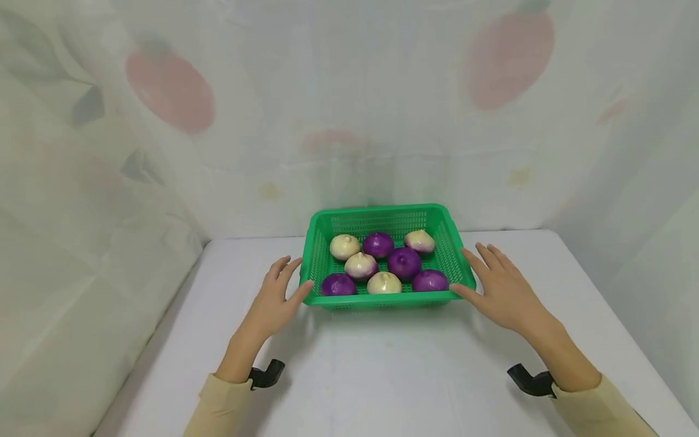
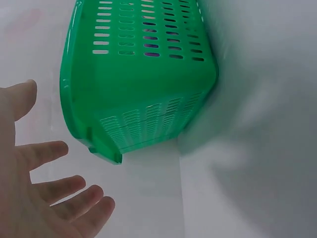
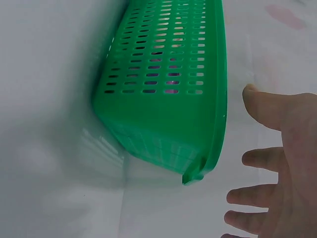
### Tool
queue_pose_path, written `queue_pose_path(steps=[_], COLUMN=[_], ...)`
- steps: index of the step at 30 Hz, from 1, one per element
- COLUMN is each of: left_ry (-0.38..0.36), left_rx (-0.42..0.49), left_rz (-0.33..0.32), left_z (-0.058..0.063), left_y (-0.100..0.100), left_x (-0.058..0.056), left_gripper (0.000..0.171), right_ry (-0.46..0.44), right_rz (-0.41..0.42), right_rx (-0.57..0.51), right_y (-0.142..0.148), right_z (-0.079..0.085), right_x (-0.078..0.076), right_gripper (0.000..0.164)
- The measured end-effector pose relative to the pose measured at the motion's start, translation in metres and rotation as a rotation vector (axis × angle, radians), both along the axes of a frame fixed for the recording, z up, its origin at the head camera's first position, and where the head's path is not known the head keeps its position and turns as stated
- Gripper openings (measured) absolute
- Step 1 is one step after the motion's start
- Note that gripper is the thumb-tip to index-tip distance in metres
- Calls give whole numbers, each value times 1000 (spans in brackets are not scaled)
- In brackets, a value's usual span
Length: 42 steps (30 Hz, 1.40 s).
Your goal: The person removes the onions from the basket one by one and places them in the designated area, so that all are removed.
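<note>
A green plastic basket [image 1: 349,300] with slotted walls stands on the white table. In it lie several glossy round vegetables that look like onions or turnips, some purple [image 1: 404,263], some white [image 1: 344,247] with a purple tinge. My left hand [image 1: 275,303] is at the basket's left end, fingers spread and thumb near the front left corner. At the opposite end is my right hand [image 1: 502,296], its fingers also spread. Both wrist views show a gap between the fingers and the basket wall [image 2: 143,74], and neither hand holds anything.
A white cloth [image 1: 349,79] printed with faded red fruit hangs behind the table [image 1: 377,376], close to the basket's back. More pale sheeting [image 1: 71,243] closes off the left side, and another sheet [image 1: 644,243] the right. A black wrist mount [image 1: 267,374] juts from each sleeve.
</note>
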<state>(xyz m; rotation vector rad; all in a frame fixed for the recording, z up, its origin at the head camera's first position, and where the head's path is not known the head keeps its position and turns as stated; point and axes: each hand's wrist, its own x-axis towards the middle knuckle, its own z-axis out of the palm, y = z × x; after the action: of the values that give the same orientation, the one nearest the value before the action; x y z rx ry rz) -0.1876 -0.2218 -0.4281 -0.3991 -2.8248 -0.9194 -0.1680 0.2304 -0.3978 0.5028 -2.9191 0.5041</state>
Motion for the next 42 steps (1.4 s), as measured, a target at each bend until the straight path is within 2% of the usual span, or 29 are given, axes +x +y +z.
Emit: queue_pose_path(steps=[5, 11, 15, 20, 26, 33, 42], left_ry=[-53, -129, -200, -232, -265, -279, -299], left_rx=[63, 215, 293, 320, 369, 428, 437], left_rz=[-8, -61, -53, -29, -33, -35, -23], left_z=[-5, -15, -20, -24, -29, -35, -34], left_y=[2, 5, 9, 12, 14, 13, 11], left_x=[-5, -13, -18, -22, -23, -26, -28], left_gripper=[70, 71, 75, 78, 78, 74, 73], right_ry=[4, 4, 5, -1, -15, -35, -103], right_rz=[12, 28, 42, 66, 77, 90, 131], right_rx=[-8, -31, -43, -34, -31, -74, -119], right_y=[-8, -15, -21, -28, -31, -35, -49], right_z=[6, 9, 9, 12, 15, 17, 21], right_x=[-5, -13, -17, -21, -26, -39, -57], right_gripper=[79, 77, 78, 80, 80, 78, 76])
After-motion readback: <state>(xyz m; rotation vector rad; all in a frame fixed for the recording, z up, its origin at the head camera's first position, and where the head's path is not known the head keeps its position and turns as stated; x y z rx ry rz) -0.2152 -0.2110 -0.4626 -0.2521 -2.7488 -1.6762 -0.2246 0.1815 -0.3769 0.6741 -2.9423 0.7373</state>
